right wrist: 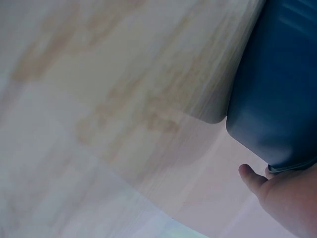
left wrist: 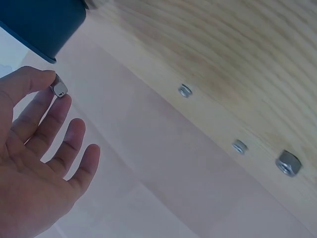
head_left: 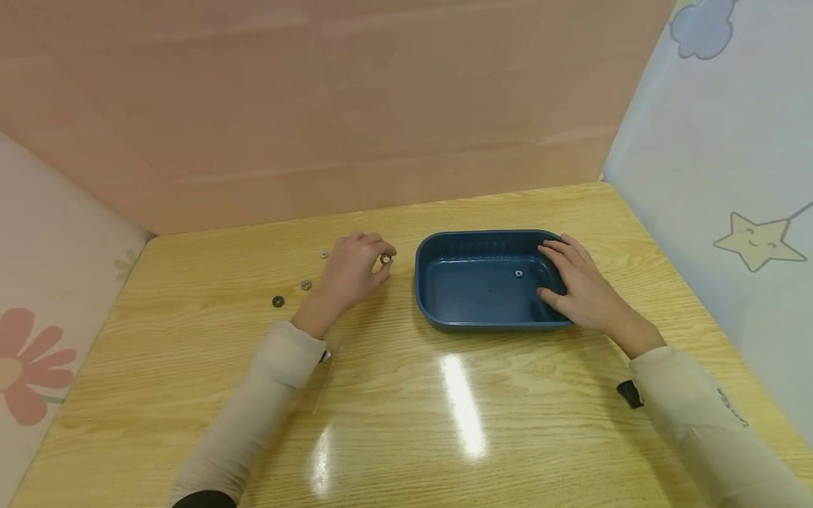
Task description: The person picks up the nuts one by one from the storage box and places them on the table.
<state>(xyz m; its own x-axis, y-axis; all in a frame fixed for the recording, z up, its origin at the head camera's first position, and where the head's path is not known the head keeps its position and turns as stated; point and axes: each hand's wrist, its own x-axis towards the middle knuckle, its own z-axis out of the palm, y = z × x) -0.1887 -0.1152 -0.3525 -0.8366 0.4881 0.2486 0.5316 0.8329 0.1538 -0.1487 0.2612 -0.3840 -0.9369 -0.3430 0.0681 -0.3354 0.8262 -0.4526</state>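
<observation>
My left hand (head_left: 356, 271) pinches a small metal nut (left wrist: 59, 88) between thumb and fingertips, with the other fingers spread. It hovers above the table, just left of a blue rectangular basin (head_left: 470, 326). Over the basin's right end rests my right hand (head_left: 581, 293), thumb and fingers reaching across the rim with fingers fairly straight. One small nut (head_left: 519, 274) lies on the basin's floor toward the right. Left of the left hand, a silvery small nut (head_left: 324, 254), a larger nut (head_left: 306, 285) and a dark nut (head_left: 278, 301) lie on the wood.
The pale wooden table (head_left: 394, 423) meets a pinkish back panel (head_left: 356, 106) behind the basin. A flower-patterned panel (head_left: 38, 282) stands at left, and a white one with a star (head_left: 759, 241) at right. Light glares on the near tabletop.
</observation>
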